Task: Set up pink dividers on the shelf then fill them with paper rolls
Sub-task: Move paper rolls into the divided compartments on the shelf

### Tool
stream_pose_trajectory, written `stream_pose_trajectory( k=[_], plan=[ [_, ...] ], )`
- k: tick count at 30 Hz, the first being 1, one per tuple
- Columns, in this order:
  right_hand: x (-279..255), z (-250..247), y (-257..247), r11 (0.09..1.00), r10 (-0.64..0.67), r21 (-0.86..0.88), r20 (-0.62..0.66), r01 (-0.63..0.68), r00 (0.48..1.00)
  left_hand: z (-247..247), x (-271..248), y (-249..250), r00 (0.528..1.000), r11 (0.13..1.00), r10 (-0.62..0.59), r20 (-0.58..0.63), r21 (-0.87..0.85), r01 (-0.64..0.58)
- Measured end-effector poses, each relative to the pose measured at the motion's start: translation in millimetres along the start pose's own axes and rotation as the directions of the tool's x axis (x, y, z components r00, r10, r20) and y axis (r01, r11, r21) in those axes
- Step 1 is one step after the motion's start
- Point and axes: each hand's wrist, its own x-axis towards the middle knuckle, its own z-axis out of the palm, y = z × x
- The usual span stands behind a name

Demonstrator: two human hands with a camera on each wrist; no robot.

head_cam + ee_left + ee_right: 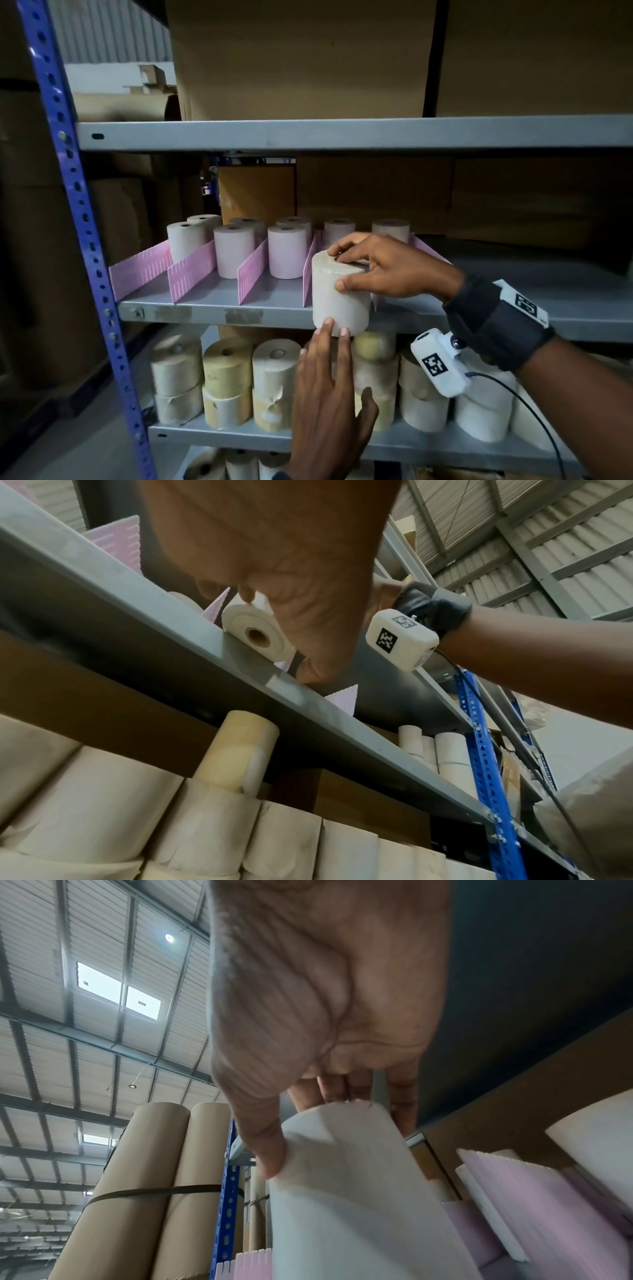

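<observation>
Right hand (380,265) gripping roll (340,294) from above, thumb on its side; left hand (329,394) with straight fingers (325,330) touching roll bottom, at shelf (191,313) front edge between pink dividers (251,270)

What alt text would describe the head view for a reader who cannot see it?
A right hand grips a white paper roll at the front edge of a grey shelf, between pink dividers; the left hand's straight fingertips touch the roll from below. More rolls stand behind the dividers and on the shelf underneath.
</observation>
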Motion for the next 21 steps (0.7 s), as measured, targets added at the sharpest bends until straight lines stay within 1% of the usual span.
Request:
stream_pose_trajectory(
  k=[4, 8, 11, 14, 16, 19, 21],
  plan=[
    [18.9, 0.6, 15.2, 1.000, 0.018, -0.007, 0.031, -0.018, 0.999, 11.6, 13.8, -11.4, 1.000, 1.000, -0.004, -0.026, -0.016, 0.004],
    [41.7, -5.5, 27.1, 0.982, 0.028, -0.186, 0.108, -0.007, 0.994, 23.3, 30.8, -21.6, 1.000, 0.999, 0.006, -0.022, 0.036, -0.005],
    [61.7, -8.2, 35.8, 0.954, 0.121, -0.292, 0.171, -0.067, 0.978, 28.5, 45.5, -27.4, 1.000, 0.995, -0.013, 0.013, 0.096, 0.011],
    [81.4, -8.6, 45.3, 0.915, 0.212, -0.385, 0.200, -0.122, 0.957, 33.6, 52.7, -31.7, 0.999, 0.992, -0.027, 0.032, 0.124, 0.023],
    [92.4, -7.6, 53.7, 0.902, 0.246, -0.407, 0.209, -0.145, 0.947, 37.7, 52.1, -33.6, 0.999, 0.991, -0.029, 0.015, 0.130, 0.027],
    [105.1, -5.4, 65.3, 0.886, 0.311, -0.416, 0.213, -0.202, 0.926, 42.0, 50.8, -34.6, 0.998, 0.991, -0.034, -0.045, 0.131, 0.039],
    [112.9, -3.9, 72.7, 0.884, 0.329, -0.414, 0.220, -0.218, 0.918, 44.3, 51.9, -35.1, 0.995, 0.991, -0.035, -0.090, 0.128, 0.046]
  ],
)
